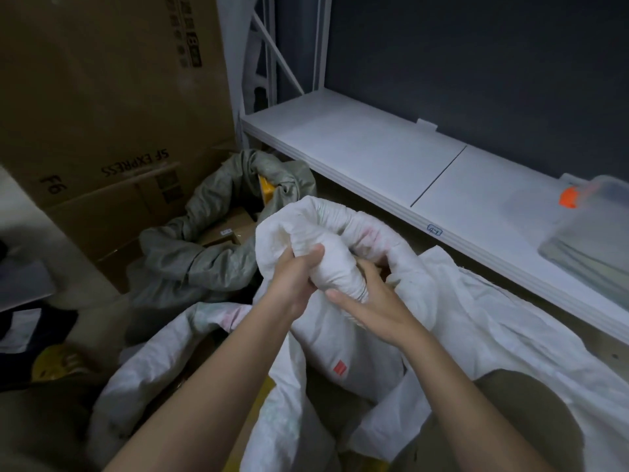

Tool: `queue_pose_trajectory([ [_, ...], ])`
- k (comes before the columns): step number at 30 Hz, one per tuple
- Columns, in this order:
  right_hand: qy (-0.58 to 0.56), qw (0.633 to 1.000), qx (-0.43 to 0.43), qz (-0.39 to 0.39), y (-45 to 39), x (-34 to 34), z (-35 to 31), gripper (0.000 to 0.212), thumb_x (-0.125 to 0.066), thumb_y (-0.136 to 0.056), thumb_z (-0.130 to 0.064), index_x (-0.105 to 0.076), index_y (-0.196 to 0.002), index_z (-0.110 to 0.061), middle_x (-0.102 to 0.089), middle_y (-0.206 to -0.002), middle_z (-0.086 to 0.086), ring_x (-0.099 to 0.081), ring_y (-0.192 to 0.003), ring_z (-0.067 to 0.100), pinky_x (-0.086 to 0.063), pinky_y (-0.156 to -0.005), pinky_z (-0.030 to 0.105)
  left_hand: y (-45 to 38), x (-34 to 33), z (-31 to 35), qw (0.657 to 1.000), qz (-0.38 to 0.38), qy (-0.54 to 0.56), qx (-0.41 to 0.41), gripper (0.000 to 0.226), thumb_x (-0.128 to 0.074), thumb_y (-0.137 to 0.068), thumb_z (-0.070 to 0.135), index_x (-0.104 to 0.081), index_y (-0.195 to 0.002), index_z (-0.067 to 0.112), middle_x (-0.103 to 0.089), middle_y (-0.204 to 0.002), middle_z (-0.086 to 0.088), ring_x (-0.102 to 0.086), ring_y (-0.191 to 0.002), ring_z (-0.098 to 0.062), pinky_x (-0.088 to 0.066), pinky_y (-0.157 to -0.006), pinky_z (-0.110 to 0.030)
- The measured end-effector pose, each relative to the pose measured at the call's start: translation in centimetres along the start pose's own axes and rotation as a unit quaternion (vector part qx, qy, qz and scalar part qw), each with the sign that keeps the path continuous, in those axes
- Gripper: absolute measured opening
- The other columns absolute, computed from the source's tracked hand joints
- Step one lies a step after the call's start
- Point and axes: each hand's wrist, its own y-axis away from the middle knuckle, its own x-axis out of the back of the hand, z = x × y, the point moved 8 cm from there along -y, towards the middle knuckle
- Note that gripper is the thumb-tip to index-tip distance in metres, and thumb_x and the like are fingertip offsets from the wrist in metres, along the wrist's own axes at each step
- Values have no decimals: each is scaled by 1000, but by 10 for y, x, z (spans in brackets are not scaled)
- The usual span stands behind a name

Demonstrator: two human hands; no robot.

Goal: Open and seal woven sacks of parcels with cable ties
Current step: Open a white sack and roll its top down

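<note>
A white woven sack (459, 321) fills the middle of the head view, its mouth rolled and bunched up into a thick twisted neck (326, 253). My left hand (296, 277) grips that bunched neck from the left, thumb on top. My right hand (371, 301) wraps round the same neck from below and right, thumb pointing left across the fabric. A small red label (339, 368) shows on the sack lower down. No cable tie is visible.
A grey-green woven sack (211, 247) lies open behind, with parcels and a yellow item inside. Large cardboard boxes (102, 114) stand at left. A white shelf (391, 155) runs along the right, holding a clear plastic box (589, 233).
</note>
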Motion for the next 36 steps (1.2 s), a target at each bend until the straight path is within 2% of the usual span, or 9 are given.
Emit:
queue_pose_trajectory([
  [6, 7, 998, 21, 63, -7, -9, -16, 70, -53, -89, -57, -25, -147, -30, -44, -144, -4, -45, -129, 18, -39, -98, 30, 36, -6, 12, 992, -109, -1, 59, 27, -47, -91, 6, -60, -115, 6, -70, -108, -9, -67, -98, -21, -50, -91, -35],
  [11, 171, 963, 78, 194, 3, -11, -18, 50, -54, -93, -20, -44, -141, -22, -64, -119, 5, -62, -106, 25, -51, -80, 36, 41, 38, -1, 992, 69, -81, 67, 10, -56, -92, 11, -56, -102, 8, -61, -99, -9, -61, -98, -20, -55, -83, -33],
  [14, 296, 930, 69, 204, 9, -29, -22, 68, -64, -88, -19, -34, -148, -17, -61, -122, 12, -62, -104, 26, -53, -76, 37, 38, 34, -14, 990, 88, -92, 60, 77, -72, -81, 42, -38, -136, 0, -55, -126, -15, -62, -105, -21, -57, -78, -30],
  [16, 345, 917, 118, 161, 15, -52, -36, 74, -65, -87, -25, -29, -150, -13, -56, -125, 11, -58, -109, 23, -48, -85, 33, 31, 30, -17, 983, 109, -135, 67, 87, -72, -79, 45, -33, -141, -2, -53, -130, -18, -61, -108, -26, -55, -82, -32],
  [19, 122, 990, 71, 7, 22, -72, -22, 74, -57, -87, -46, -22, -150, -27, -49, -128, -5, -46, -117, 12, -42, -97, 30, 21, 39, -13, 963, 157, -213, 50, 51, -60, -91, 23, -43, -134, 0, -57, -119, -13, -58, -105, -29, -49, -89, -38],
  [22, -137, 988, -38, 61, 22, -47, -6, 46, -54, -88, -58, -38, -123, -33, -61, -105, -9, -63, -97, 10, -55, -86, 36, 19, 42, -19, 976, 92, -194, 43, 30, -57, -92, 12, -55, -118, -3, -62, -112, -21, -61, -99, -30, -49, -92, -42],
  [29, -204, 977, -51, 19, 3, -59, -3, 15, -65, -89, -32, -57, -89, -20, -63, -85, -6, -60, -80, 6, -44, -61, 13, 49, 45, -38, 978, -136, -56, 147, 29, -58, -84, 15, -63, -110, 4, -70, -105, -13, -67, -98, -28, -49, -91, -41],
  [33, -219, 972, -36, 80, 12, -80, 2, 22, -71, -85, -25, -51, -81, -18, -56, -74, -5, -53, -66, 3, -45, -60, 14, 38, 80, -30, 955, 55, -257, 136, 37, -68, -81, 36, -60, -105, 8, -66, -99, -9, -66, -86, -23, -51, -81, -37],
  [36, -232, 964, -30, 129, 13, -87, -3, 26, -69, -87, -25, -48, -79, -15, -51, -69, -3, -48, -61, 4, -45, -59, 20, 40, 68, 3, 846, 160, -506, -59, 26, -49, -93, 35, -54, -90, 9, -57, -82, -3, -54, -75, -19, -38, -63, -29],
])
